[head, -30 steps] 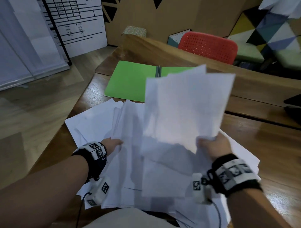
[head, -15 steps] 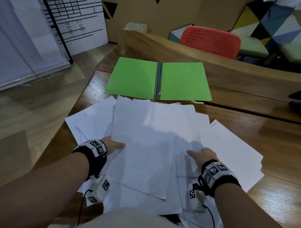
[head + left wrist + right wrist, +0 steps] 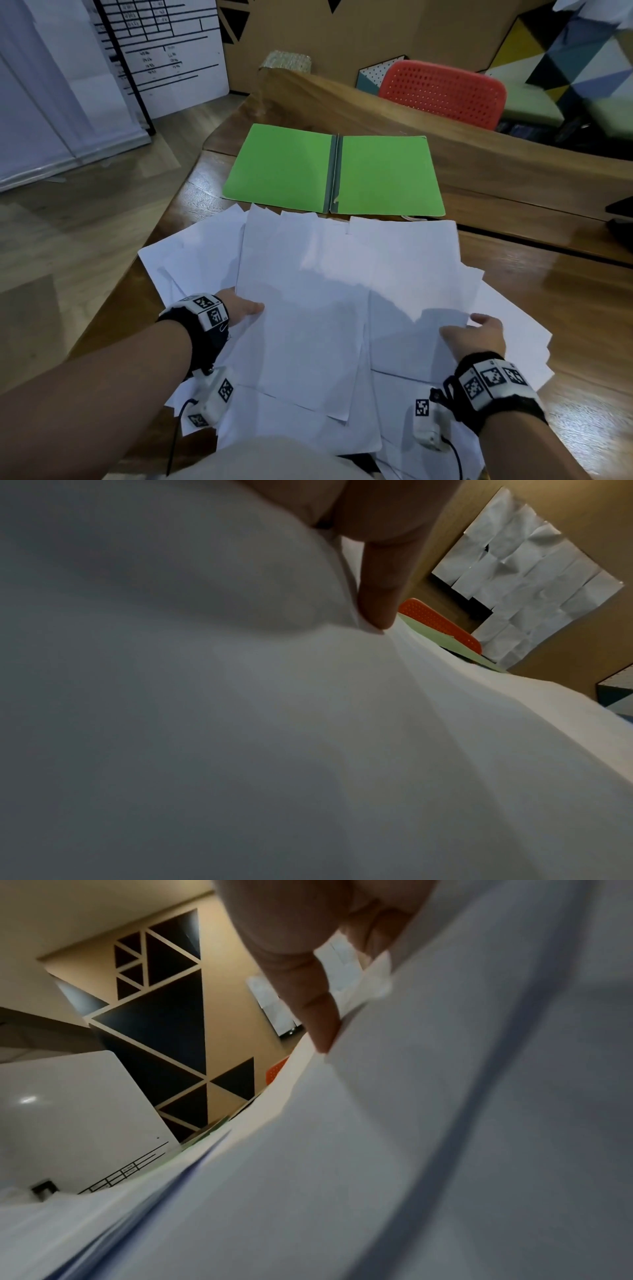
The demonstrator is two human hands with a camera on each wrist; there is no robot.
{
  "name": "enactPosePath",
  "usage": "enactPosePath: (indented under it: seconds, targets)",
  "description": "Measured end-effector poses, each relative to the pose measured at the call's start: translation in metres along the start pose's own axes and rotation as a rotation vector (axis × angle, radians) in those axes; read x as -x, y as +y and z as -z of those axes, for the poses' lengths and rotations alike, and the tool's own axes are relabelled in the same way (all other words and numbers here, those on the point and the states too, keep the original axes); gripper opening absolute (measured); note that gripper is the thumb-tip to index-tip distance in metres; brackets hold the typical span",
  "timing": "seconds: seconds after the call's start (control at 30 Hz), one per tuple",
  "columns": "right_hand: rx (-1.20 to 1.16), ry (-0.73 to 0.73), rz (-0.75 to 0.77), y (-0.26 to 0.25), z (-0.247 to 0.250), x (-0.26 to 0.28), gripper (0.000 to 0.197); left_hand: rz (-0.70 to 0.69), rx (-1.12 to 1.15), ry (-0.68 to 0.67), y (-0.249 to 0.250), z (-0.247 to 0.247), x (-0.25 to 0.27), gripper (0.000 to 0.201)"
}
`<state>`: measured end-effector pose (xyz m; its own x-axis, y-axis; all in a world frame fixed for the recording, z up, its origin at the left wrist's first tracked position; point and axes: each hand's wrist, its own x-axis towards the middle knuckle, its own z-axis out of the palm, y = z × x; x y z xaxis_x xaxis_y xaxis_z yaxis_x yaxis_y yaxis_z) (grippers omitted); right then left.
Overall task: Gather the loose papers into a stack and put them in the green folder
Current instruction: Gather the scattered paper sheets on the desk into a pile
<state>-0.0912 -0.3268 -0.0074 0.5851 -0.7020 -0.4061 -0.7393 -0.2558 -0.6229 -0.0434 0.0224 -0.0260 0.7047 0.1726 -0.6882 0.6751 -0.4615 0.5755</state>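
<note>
Loose white papers [image 3: 342, 291] lie in a fanned, overlapping pile on the wooden table [image 3: 555, 301]. The green folder [image 3: 291, 168] lies open and flat just beyond the pile. My left hand [image 3: 245, 308] holds the pile's left edge, thumb [image 3: 380, 588] on top and the other fingers hidden beneath the papers [image 3: 274, 723]. My right hand [image 3: 474, 330] is at the right edge, its thumb [image 3: 308, 1001] pressing on a sheet while the fingers slip under a corner of the papers [image 3: 445, 1123].
A red perforated chair [image 3: 442, 92] stands behind the table's far side. A dark object [image 3: 621, 212] pokes in at the right edge. The table's left edge runs close to the pile, with wooden floor [image 3: 85, 240] below it.
One second ago my right hand held a raised sheaf of sheets. It laid them flat on the pile, then slid to the pile's right edge. My left hand stayed put.
</note>
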Motion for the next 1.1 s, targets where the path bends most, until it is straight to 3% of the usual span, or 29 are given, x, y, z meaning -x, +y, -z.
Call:
enactPosePath:
  seconds: [0.17,0.23,0.33,0.47,0.53,0.63,0.67,0.83,0.93,1.0,1.03,1.1]
  targets:
    - [0.135,-0.244,0.035,0.004,0.002,0.011,0.035,-0.007,-0.009,-0.003,0.0,0.001,0.002,0.048]
    - [0.242,-0.182,0.106,-0.005,0.011,0.015,0.034,-0.006,-0.01,-0.002,0.001,0.0,0.003,0.049]
    - [0.315,0.048,0.257,-0.028,0.04,0.017,0.033,-0.003,-0.018,-0.003,0.002,0.001,0.005,0.051]
    - [-0.159,0.169,0.402,-0.059,0.078,0.036,0.046,-0.001,-0.024,0.004,0.002,0.002,0.005,0.052]
    - [-0.312,0.17,0.431,-0.064,0.083,0.036,0.012,0.001,-0.037,0.015,0.001,0.001,0.005,0.052]
    - [-0.44,0.23,0.406,-0.067,0.069,0.029,0.005,0.014,-0.031,0.018,0.001,0.0,0.005,0.052]
    - [-0.442,0.229,0.383,-0.068,0.061,0.03,0.011,0.019,-0.036,0.024,0.002,0.0,0.005,0.052]
    - [-0.108,-0.066,0.34,-0.055,0.001,0.046,0.018,0.068,0.081,0.022,0.006,-0.001,0.004,0.053]
    - [0.101,-0.277,0.35,-0.027,-0.04,0.053,0.02,0.081,0.134,-0.013,0.004,0.0,0.004,0.084]
    - [0.265,-0.431,0.376,-0.011,-0.06,0.058,0.033,0.027,0.126,-0.027,-0.005,0.0,-0.007,0.112]
    - [0.291,-0.487,0.384,-0.006,-0.066,0.058,0.035,0.003,0.111,-0.021,-0.014,-0.001,-0.019,0.116]
    - [0.213,-0.501,0.375,-0.005,-0.061,0.059,0.024,-0.015,0.057,-0.02,-0.018,-0.001,-0.024,0.093]
